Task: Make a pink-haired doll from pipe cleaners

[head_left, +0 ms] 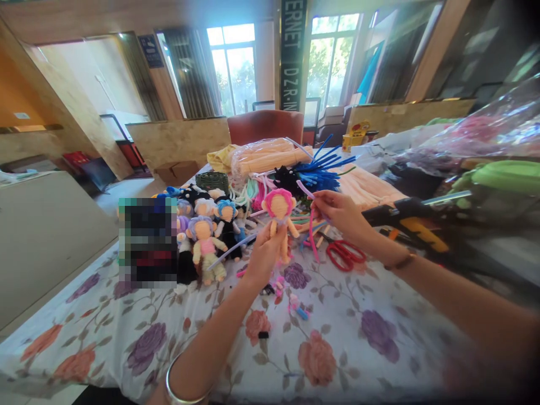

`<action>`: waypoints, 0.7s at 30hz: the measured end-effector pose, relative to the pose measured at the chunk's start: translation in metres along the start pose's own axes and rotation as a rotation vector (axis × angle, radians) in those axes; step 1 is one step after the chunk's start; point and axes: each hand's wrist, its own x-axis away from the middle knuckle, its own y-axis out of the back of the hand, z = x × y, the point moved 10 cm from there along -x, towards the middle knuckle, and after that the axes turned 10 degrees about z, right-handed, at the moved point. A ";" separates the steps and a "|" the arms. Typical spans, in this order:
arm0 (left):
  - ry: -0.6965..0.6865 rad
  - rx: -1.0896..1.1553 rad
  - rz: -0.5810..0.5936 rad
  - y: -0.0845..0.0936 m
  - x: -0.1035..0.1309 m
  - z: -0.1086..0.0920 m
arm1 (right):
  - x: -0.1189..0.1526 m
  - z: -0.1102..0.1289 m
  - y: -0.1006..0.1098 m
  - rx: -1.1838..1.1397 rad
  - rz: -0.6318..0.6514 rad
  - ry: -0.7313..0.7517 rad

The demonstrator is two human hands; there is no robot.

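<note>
Covering the near half of the view, a flowered tablecloth (337, 349) runs out of sight at the bottom edge. On the far right, clear plastic bags (485, 135) and a green heap blur together, and what they hold is hard to make out. At the left a pixelated block (147, 242) hides part of a row of finished dolls (206, 236). Farther back lies a bundle of blue pipe cleaners (324, 169) beside a wrapped pack of peach ones (265, 154).

The left hand (265, 250) is closed around the body of a pink-haired doll (280, 216), held upright above the cloth at the middle; its fingers cover the doll's waist. The right hand (340, 211) pinches a pink pipe cleaner (311, 225) just right of the doll's head. Red scissors (346, 253) lie under the right wrist, and small scraps (295, 306) dot the cloth nearer.
</note>
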 end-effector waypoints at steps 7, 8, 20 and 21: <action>0.071 -0.108 0.086 -0.007 0.000 0.011 | 0.031 -0.011 -0.010 -0.162 0.117 -0.066; 0.079 -0.106 0.092 -0.007 0.000 0.012 | 0.034 -0.010 -0.012 -0.128 0.131 -0.058; 0.131 0.002 0.169 -0.021 0.000 0.014 | 0.054 0.027 0.005 0.447 0.009 0.169; 0.125 -0.028 0.178 -0.022 0.000 0.013 | 0.057 0.031 0.006 0.505 -0.014 0.198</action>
